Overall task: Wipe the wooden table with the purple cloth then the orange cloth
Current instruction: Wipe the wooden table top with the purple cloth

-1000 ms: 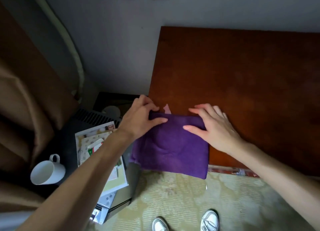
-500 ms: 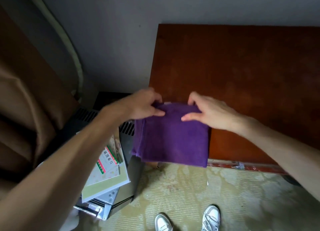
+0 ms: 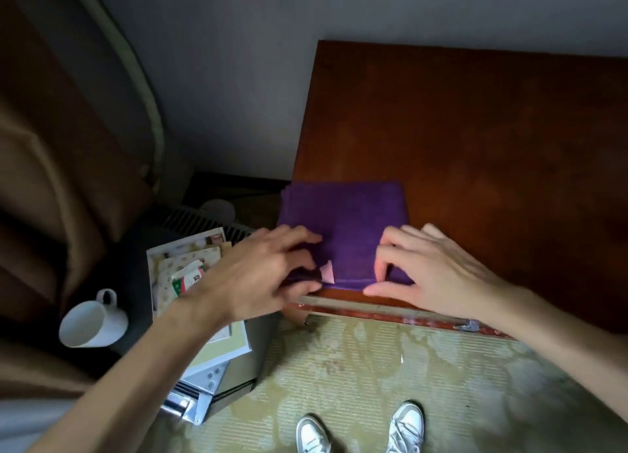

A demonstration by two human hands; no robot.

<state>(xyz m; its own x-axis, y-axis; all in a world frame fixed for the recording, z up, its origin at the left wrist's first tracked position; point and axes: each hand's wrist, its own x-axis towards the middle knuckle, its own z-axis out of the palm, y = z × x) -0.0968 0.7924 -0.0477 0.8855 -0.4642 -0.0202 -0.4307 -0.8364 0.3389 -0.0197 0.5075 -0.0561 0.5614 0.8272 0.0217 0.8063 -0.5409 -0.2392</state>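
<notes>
Wooden table (image 3: 475, 140) w/ 1 purple cloth (image 3: 350, 221), 2 hands' fingers (image 3: 384, 255) pinching its near edge.

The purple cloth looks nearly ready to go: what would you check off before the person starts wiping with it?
1. purple cloth folded into a flat pad: ok.
2. Cloth lying on the wooden table: ok, at its near left corner, the left edge slightly overhanging.
3. Both hands on the cloth: ok; left hand and right hand hold its near edge.
4. Pink tag tucked away: not ok, it sticks out.
5. Tabletop free of things in the wiping path: ok for the part in view.
6. Orange cloth at hand for later: cannot tell, none in view.
</notes>
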